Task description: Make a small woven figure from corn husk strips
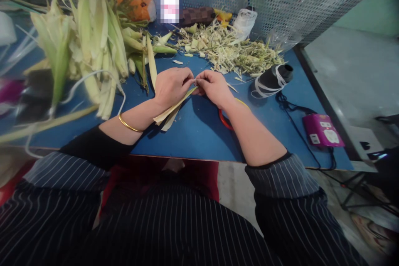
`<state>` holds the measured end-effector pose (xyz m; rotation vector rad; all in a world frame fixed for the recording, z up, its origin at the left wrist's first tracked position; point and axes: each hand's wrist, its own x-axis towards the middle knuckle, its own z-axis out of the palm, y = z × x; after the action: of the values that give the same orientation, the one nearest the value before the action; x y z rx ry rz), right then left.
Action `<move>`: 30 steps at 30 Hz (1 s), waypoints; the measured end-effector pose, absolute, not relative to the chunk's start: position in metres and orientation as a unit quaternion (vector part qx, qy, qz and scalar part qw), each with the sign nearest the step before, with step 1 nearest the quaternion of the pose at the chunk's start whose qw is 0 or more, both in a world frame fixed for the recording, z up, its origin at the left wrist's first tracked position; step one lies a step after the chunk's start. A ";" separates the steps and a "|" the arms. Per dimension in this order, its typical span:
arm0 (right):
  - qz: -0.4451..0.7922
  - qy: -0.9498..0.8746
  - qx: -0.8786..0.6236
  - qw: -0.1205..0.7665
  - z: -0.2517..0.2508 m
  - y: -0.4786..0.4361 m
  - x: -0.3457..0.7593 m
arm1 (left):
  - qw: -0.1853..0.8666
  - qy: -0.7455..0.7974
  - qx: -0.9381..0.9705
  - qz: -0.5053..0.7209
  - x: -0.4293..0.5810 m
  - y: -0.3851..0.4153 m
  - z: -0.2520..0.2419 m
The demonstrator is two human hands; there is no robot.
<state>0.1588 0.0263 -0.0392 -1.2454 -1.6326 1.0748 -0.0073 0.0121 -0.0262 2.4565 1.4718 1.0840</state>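
My left hand (pixel 171 87) and my right hand (pixel 213 87) meet over the blue table (pixel 193 133), fingertips pinched together. Both are closed on a pale yellow corn husk strip (pixel 173 110) that trails down and left from the pinch, under my left wrist. A gold bangle sits on my left wrist. Red-handled scissors (pixel 224 119) lie on the table, mostly hidden beneath my right forearm.
A big pile of green and yellow corn husks (pixel 93 45) fills the left. Shredded husk scraps (pixel 230 52) lie at the back. A black thread spool (pixel 272 79) lies to the right, with a purple power socket (pixel 322 131) and black cable near the table's right edge. Perforated metal screen behind.
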 end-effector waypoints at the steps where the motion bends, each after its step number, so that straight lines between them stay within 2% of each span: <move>1: 0.415 -0.652 -0.494 0.399 -0.040 0.027 0.160 | 0.054 0.485 0.797 0.357 -0.007 0.012 -0.025; 9: 0.264 -0.702 -0.490 0.443 -0.033 0.034 0.173 | 0.124 0.570 0.739 0.338 -0.017 0.024 -0.025; 12: 0.317 -0.687 -0.480 0.445 -0.030 0.032 0.168 | 0.147 0.588 0.724 0.330 -0.019 0.029 -0.028; 17: 0.482 -0.647 -0.399 0.435 -0.020 0.017 0.157 | 0.195 0.571 0.718 0.347 -0.016 0.029 -0.029; 20: 0.544 -0.605 -0.387 0.434 -0.016 0.014 0.156 | 0.277 0.542 0.691 0.389 -0.013 0.027 -0.027; 26: 0.546 -0.592 -0.395 0.442 -0.017 0.017 0.157 | 0.558 0.453 0.514 0.468 -0.003 0.019 -0.021; 30: 0.520 -0.612 -0.400 0.442 -0.019 0.016 0.154 | 0.617 0.419 0.477 0.466 0.000 0.017 -0.022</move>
<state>0.1542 0.0165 -0.0192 -0.9917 -1.5181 1.2903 0.0002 0.0167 -0.0221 1.0985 0.9642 1.0724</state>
